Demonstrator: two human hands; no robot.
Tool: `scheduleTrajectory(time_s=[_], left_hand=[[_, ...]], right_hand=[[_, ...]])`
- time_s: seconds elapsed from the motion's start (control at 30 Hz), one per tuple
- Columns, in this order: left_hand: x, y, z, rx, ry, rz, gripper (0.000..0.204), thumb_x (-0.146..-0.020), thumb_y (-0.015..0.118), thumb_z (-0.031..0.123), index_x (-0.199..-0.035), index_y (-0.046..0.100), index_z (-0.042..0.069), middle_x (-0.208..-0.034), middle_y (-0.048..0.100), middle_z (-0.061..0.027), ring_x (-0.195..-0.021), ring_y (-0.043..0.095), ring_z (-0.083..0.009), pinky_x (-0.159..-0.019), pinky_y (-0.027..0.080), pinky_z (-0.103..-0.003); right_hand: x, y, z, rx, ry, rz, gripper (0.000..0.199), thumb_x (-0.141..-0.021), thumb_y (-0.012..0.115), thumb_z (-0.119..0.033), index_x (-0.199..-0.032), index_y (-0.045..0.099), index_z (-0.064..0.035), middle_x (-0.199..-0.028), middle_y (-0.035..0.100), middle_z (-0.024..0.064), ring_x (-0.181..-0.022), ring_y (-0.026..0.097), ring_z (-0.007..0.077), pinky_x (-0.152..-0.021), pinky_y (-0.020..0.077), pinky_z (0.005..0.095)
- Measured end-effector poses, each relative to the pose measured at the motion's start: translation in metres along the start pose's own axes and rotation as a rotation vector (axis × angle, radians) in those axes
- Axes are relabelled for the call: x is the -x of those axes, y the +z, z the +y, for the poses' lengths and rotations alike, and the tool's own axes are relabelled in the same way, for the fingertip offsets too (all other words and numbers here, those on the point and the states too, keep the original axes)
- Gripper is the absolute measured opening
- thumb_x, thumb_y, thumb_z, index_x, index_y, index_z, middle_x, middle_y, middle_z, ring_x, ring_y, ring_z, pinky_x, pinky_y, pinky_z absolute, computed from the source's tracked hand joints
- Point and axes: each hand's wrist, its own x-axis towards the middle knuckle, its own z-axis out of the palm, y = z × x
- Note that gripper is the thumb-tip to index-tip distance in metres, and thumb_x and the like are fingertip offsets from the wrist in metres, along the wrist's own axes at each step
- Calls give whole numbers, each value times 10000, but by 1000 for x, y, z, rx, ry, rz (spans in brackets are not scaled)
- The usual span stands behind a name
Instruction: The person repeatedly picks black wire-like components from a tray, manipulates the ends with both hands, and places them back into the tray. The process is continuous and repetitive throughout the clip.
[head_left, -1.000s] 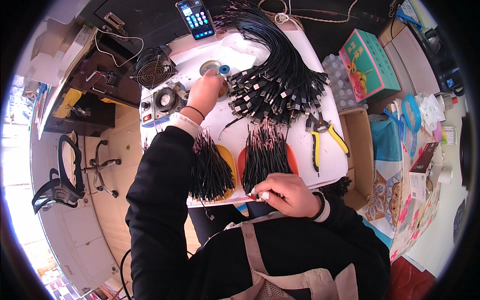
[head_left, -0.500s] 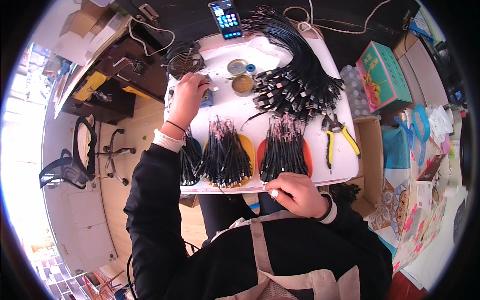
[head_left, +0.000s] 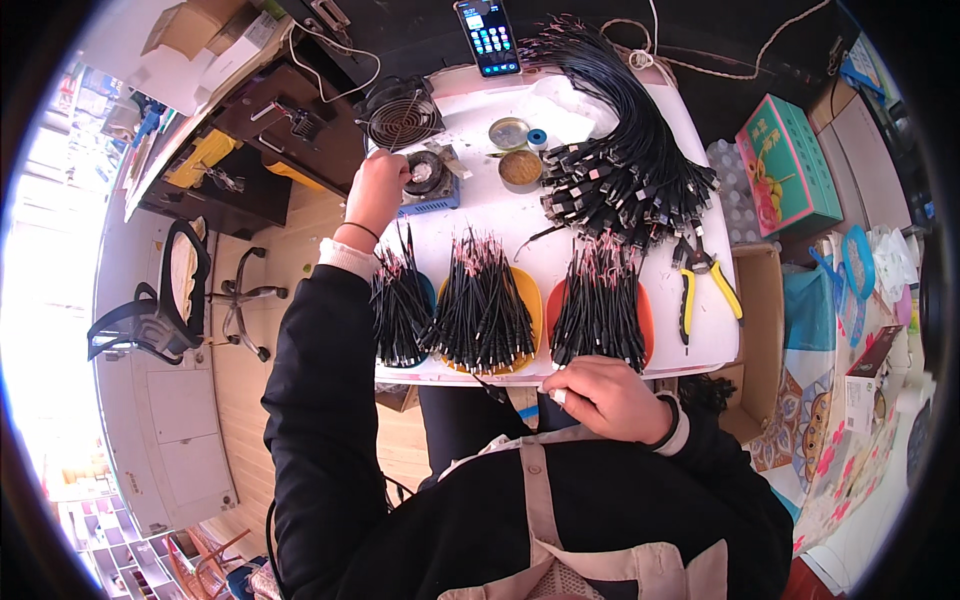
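My left hand (head_left: 376,192) is at the left of the table, its thumb and fingers pinched together beside a blue device (head_left: 430,205) with a round black pot (head_left: 428,174) on top. Whatever is in the pinch is too small to make out. My right hand (head_left: 604,396) is curled closed at the table's front edge, white tape on a fingertip; its contents are hidden. Before me, short black cables with pinkish stripped ends lie in bundles on a blue plate (head_left: 427,290), a yellow plate (head_left: 536,300) and an orange-red plate (head_left: 647,320).
A large bundle of black cables (head_left: 640,130) with plugs covers the back right. Yellow-handled pliers (head_left: 708,285) lie at the right edge. Behind the device stand a small fan (head_left: 402,120), an open round tin (head_left: 520,168) and a phone (head_left: 490,40). A cardboard box (head_left: 758,340) sits right of the table.
My left hand has shifted left off the blue device, so the black pot now shows. My right hand is slightly further left along the table edge. The whole view has shifted a little.
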Motion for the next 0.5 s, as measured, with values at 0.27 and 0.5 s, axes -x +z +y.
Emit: scheduleTrajectory(time_s=[0.27,0.5], left_hand=[[-10,7,-1,-113,-12,-81,82,-773,683,81,-814,656,15,-844,609,-160,-838,610,-362,-753,498,-433],[-5,-3,9,-81,-5,-43,102,-768,690,78,-848,669,17,-815,637,-167,-801,620,-369,-722,504,-425]], right_hand=[[-3,4,1,4,-32,-11,162,-848,612,-61,-1009,618,-47,-882,658,93,-796,636,286,-716,503,375],[2,1,-10,-81,-3,-10,150,-864,608,-58,-1012,627,-37,-880,657,102,-800,642,287,-714,507,372]])
